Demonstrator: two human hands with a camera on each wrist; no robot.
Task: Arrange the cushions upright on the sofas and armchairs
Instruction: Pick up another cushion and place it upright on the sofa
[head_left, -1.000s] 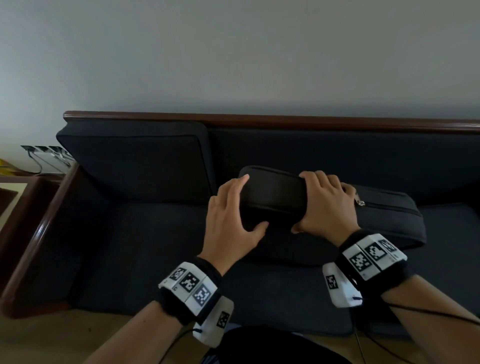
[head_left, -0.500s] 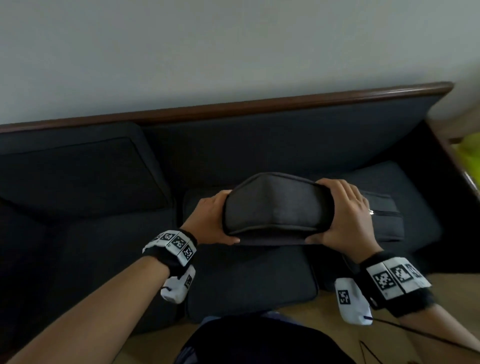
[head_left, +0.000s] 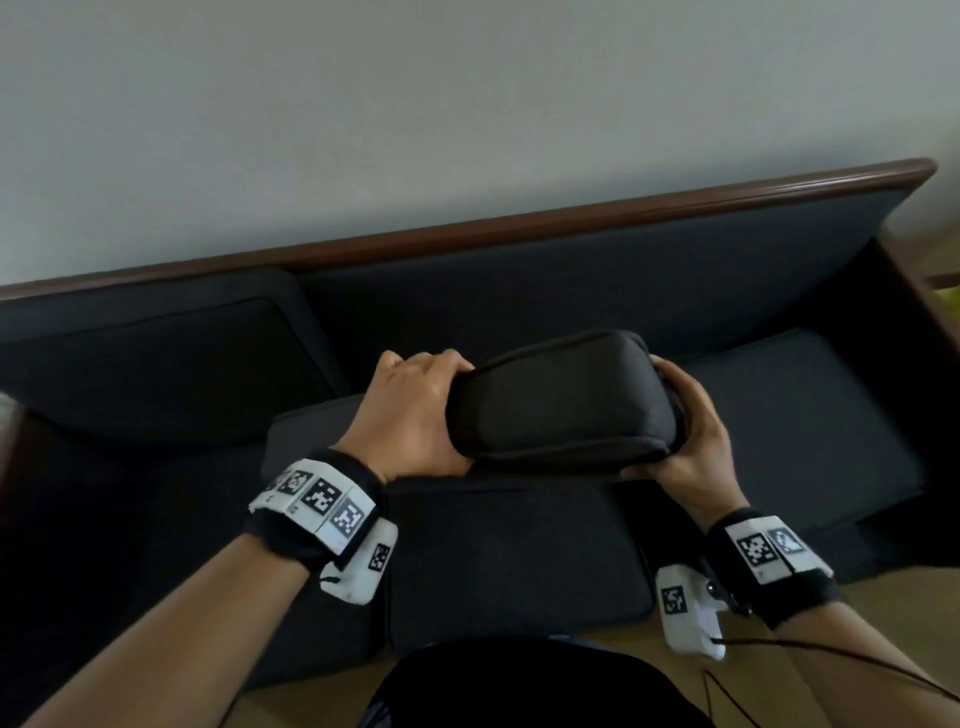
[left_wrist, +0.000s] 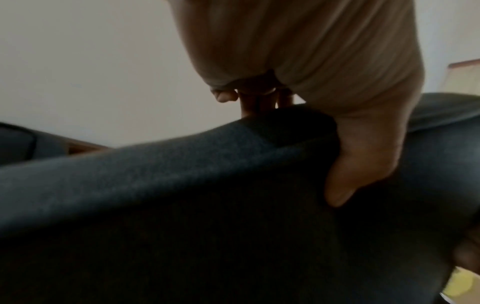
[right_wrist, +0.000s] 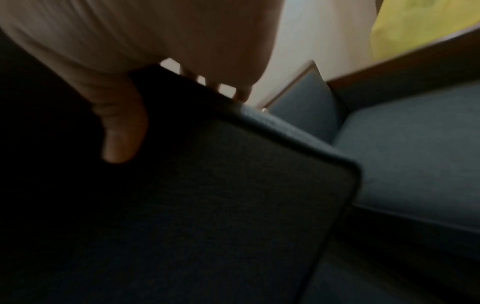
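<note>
Cushion (head_left: 558, 402) now lifted rightward between both hands' grip.

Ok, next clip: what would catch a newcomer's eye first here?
The dark cushion held up at centre, above the sofa seat, with the left hand and right hand gripping its two ends. Next, another cushion already leaning upright against the backrest at left.

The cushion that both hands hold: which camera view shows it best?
The head view: it shows the whole cushion between the left hand and the right hand, above the sofa. Each wrist view shows only dark fabric close up, with a thumb pressed on it.
</note>
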